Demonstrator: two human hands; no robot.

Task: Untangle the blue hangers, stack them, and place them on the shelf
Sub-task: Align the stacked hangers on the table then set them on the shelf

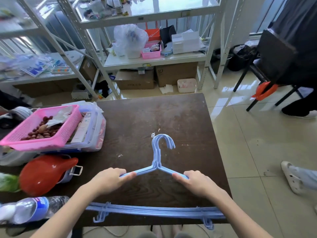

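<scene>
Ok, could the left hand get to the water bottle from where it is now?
Probably yes, but not right away. The water bottle lies just outside the left forearm with nothing between them, but the left hand is closed on the stacked hangers and would have to let go first.

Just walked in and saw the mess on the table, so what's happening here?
A person is holding a stack of blue hangers flat on the dark table, left hand and right hand each closed on one sloping arm. The hooks line up and point toward the shelf unit. They are not shelved yet.
</scene>
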